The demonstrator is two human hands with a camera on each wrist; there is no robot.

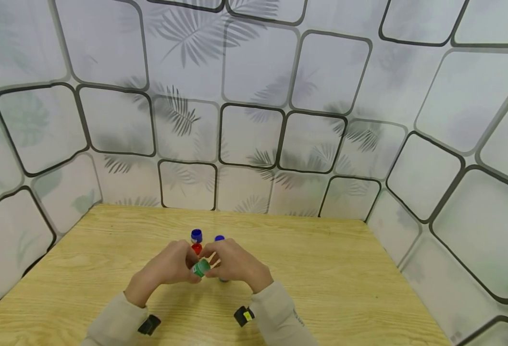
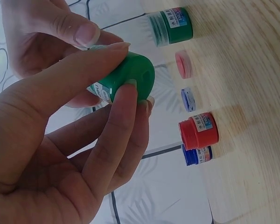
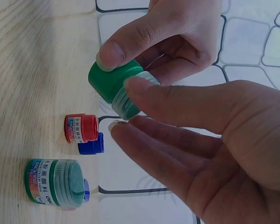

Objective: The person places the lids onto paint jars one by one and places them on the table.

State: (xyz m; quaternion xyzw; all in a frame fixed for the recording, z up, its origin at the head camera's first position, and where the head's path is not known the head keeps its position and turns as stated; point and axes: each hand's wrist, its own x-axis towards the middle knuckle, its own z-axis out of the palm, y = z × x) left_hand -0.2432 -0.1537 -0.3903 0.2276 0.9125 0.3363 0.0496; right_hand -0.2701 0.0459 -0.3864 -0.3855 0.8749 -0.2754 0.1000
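My left hand (image 1: 171, 264) holds a small green paint jar (image 2: 133, 77) by its body, thumb on one side and fingers on the other. The jar is tilted, with its clear ribbed lid (image 3: 126, 105) toward my right hand (image 1: 236, 262). That hand has its thumb on the lid and its fingertips at the lid's other side. Both hands are raised over the table. Beyond them stand a red paint jar (image 2: 200, 130) and a blue paint jar (image 1: 196, 235), both without lids.
A second green paint jar (image 3: 42, 184), with a clear lid on, stands on the wooden table (image 1: 323, 278). Near it lie a red lid (image 2: 183, 64) and a blue lid (image 2: 188, 99). A patterned curtain (image 1: 254, 139) surrounds the table's back and sides.
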